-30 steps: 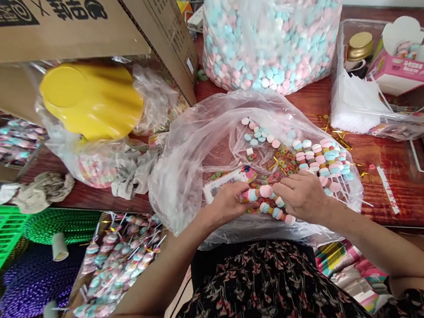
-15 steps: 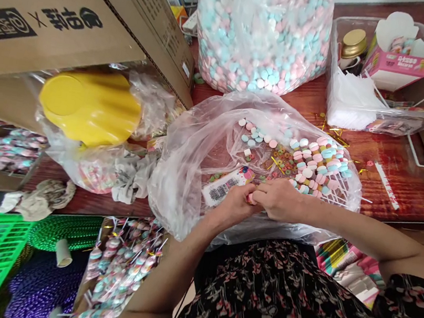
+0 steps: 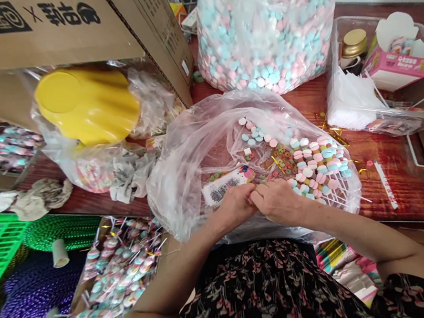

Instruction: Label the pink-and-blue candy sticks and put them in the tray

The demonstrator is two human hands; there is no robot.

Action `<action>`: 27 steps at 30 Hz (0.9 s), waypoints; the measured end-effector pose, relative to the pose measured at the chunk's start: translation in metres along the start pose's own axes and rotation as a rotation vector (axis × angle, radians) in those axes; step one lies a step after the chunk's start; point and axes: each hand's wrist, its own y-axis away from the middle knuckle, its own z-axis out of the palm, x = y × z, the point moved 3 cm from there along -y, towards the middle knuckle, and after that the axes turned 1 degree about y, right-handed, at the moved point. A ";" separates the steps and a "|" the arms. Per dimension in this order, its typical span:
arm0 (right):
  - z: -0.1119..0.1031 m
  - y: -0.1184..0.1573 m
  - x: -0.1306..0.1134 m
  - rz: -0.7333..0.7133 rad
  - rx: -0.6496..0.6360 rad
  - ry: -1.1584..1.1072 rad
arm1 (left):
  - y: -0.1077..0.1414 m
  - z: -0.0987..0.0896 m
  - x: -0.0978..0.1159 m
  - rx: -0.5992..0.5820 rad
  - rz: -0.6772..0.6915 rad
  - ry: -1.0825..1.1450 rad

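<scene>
**Left hand** [image 3: 233, 208] and **right hand** [image 3: 279, 201] meet, their fingers closed together on a small pink candy [image 3: 250, 195], mostly hidden between them. Just beyond lie a printed card [image 3: 227, 187], pastel candy skewers [image 3: 317, 164] and loose ring candies [image 3: 283, 163], inside a clear plastic bag [image 3: 189, 177] on a red wooden table [image 3: 402, 193]. A large bag of pink and blue candies [image 3: 259, 38] stands behind.

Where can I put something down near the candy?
Bare wood tabletop shows right of the clear plastic bag, below the clear tray; a narrower strip runs beside the crumpled cloth. It's crowded inside the bag, around the left hand, right hand and candy sticks.
</scene>
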 end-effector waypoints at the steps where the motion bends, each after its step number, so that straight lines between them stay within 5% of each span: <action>1: 0.000 -0.001 0.002 0.009 0.007 -0.019 | -0.001 -0.001 0.000 0.011 -0.009 0.033; 5: -0.016 0.004 0.023 0.109 0.105 -0.067 | 0.003 -0.008 -0.005 0.060 -0.092 0.250; 11: -0.028 0.014 0.038 0.150 0.127 -0.037 | 0.015 -0.009 -0.019 -0.137 -0.254 1.031; 18: -0.020 0.004 0.027 0.186 0.166 -0.091 | 0.012 -0.007 -0.023 0.180 -0.297 1.051; 23: -0.019 0.005 0.017 0.348 0.489 -0.543 | 0.011 -0.026 -0.017 0.587 -0.282 1.048; 25: -0.011 0.004 0.012 0.444 0.566 -0.693 | 0.009 -0.032 -0.011 0.692 -0.233 1.018; 27: 0.000 -0.003 0.003 0.380 0.540 -0.762 | 0.008 -0.034 -0.004 0.701 -0.142 0.979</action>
